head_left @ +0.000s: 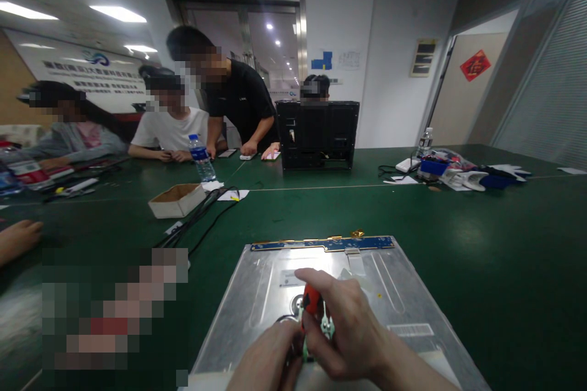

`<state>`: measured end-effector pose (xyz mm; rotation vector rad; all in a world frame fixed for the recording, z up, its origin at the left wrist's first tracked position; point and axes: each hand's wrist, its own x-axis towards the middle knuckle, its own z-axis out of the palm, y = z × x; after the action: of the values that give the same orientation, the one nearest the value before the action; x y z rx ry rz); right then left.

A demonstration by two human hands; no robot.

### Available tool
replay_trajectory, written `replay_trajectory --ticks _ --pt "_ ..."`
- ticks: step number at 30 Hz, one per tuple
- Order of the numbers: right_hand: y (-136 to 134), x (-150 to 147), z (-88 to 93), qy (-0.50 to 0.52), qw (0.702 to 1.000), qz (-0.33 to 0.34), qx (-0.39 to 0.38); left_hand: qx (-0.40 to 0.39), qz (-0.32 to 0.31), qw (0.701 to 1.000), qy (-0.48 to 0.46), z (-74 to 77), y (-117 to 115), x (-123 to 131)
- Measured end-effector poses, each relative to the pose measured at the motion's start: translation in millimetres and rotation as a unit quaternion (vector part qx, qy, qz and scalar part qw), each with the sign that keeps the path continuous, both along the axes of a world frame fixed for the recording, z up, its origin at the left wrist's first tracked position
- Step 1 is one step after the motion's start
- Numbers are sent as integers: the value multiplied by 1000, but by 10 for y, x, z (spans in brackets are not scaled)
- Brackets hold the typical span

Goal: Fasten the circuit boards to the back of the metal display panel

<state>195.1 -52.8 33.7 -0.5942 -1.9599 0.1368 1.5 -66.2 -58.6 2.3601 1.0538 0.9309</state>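
Right hand (353, 336) closes around a red-handled tool (312, 303), thumb over its top, by the table's near edge; left hand (268, 360) curls just beside it, touching the tool's lower end, though I cannot tell whether it grips; the 2 hands sit over a silver metal panel (403, 293) lying flat on the green table (481, 238); a blue circuit strip (321, 244) runs along the panel's far edge; black cables (197, 217), a cardboard box (177, 200) and 1 water bottle (202, 159) lie toward the far left; a black monitor back (316, 134) stands toward the far edge.
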Motion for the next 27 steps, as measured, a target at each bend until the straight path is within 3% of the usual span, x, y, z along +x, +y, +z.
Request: replay_trajectory --ticks 7,13,20,27 --pt "-3 -12 -33 -10 1000 -24 1 36 -25 999 -9 -11 16 -4" --pt "5 -25 -29 -6 999 -30 13 21 -30 999 17 116 -3 14" --pt "-8 -19 -28 -6 999 -36 14 38 -22 999 1 86 -6 10" --pt "6 -28 -44 -2 999 -46 20 9 -24 999 39 240 -42 9"
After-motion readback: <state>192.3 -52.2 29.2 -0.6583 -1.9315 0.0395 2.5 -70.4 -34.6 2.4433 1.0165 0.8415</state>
